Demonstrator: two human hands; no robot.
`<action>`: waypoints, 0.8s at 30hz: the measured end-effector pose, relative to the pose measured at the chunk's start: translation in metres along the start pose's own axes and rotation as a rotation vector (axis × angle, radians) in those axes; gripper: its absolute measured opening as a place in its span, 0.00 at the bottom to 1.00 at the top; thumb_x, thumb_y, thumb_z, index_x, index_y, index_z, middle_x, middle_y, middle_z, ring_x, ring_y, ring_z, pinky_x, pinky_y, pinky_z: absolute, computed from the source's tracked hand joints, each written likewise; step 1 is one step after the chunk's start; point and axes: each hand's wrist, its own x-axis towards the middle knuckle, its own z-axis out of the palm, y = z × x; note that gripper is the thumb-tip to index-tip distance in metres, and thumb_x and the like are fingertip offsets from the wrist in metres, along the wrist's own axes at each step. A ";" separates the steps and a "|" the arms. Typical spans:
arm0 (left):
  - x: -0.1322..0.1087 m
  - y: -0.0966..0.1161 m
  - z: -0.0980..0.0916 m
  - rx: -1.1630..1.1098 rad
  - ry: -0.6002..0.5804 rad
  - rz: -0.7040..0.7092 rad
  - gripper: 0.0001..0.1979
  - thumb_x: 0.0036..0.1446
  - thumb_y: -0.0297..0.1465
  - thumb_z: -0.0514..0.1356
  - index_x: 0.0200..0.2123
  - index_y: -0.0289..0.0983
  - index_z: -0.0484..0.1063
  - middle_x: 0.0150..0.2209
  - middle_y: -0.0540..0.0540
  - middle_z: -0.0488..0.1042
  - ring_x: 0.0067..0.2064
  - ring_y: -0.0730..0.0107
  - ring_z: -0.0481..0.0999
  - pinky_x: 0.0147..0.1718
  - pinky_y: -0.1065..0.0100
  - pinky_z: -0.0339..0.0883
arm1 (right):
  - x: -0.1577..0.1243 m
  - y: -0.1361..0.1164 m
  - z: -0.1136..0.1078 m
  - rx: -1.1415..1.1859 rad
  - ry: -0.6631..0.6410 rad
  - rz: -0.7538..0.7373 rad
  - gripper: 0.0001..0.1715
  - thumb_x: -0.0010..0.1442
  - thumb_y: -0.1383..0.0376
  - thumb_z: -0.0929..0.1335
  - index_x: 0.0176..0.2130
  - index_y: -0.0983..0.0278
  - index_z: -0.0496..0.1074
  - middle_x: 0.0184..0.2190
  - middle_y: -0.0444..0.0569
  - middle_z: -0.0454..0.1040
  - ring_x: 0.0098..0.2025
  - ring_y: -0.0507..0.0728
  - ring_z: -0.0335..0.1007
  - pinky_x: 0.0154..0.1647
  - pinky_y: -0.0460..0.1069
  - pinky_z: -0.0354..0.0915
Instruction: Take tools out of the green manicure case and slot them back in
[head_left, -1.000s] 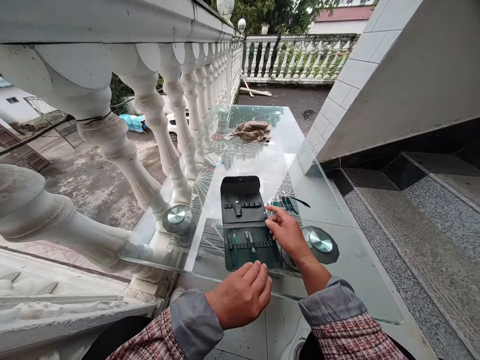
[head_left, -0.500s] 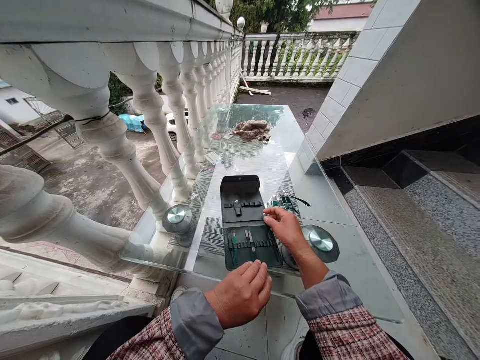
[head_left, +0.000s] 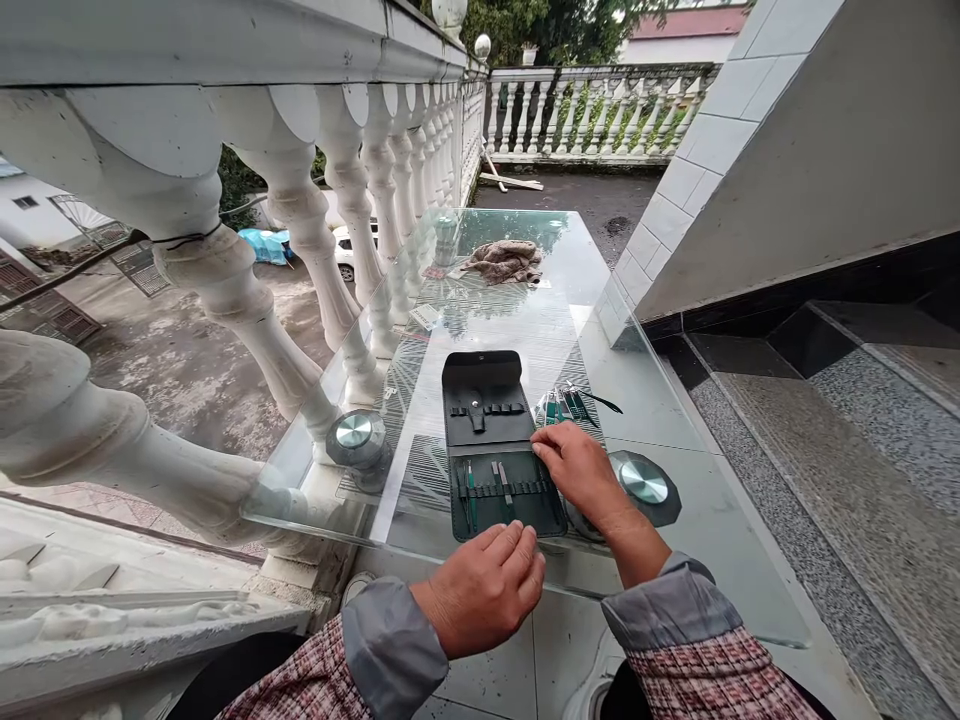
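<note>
A black manicure case (head_left: 487,440) lies unfolded on the glass table. Slim metal tools (head_left: 502,480), some with green handles, sit in the elastic loops of its lower panel; most upper loops look vacant. My left hand (head_left: 491,585) is curled closed at the case's near edge, its fingers pressed together and its grip hidden. With thumb and forefinger drawn together, my right hand (head_left: 577,465) is at the case's right edge near the fold; anything pinched there is hidden. Just beyond it lie several green-and-silver nail tools (head_left: 570,402) in a small pile.
A crumpled brown cloth (head_left: 504,262) lies toward the far end of the glass table (head_left: 675,560). Round metal-capped table legs (head_left: 641,480) show under the glass. White balusters (head_left: 292,210) line the left side, and stone steps (head_left: 810,440) rise on the right.
My right hand has shifted slightly down and to the right along the case's edge, exposing more of the tool pile. My left hand has stayed in place.
</note>
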 end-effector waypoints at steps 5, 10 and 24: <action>0.000 0.000 -0.001 -0.005 0.016 -0.006 0.12 0.60 0.25 0.50 0.45 0.28 0.68 0.47 0.33 0.71 0.48 0.57 0.73 0.45 0.59 0.67 | -0.005 -0.001 -0.003 -0.029 -0.039 -0.059 0.08 0.55 0.67 0.63 0.32 0.62 0.73 0.32 0.48 0.69 0.35 0.55 0.65 0.37 0.49 0.59; 0.001 0.000 -0.002 0.004 0.027 -0.010 0.12 0.60 0.25 0.50 0.45 0.28 0.68 0.47 0.34 0.71 0.48 0.58 0.73 0.45 0.60 0.67 | -0.010 0.000 -0.005 -0.016 -0.037 -0.118 0.08 0.54 0.68 0.64 0.32 0.62 0.73 0.31 0.48 0.69 0.35 0.54 0.65 0.37 0.49 0.59; -0.001 0.000 -0.001 0.005 -0.014 0.005 0.13 0.61 0.26 0.51 0.47 0.28 0.67 0.49 0.33 0.70 0.50 0.57 0.71 0.46 0.58 0.67 | -0.018 0.028 -0.042 0.222 0.270 0.134 0.12 0.52 0.59 0.64 0.34 0.62 0.73 0.33 0.49 0.74 0.34 0.56 0.68 0.38 0.51 0.62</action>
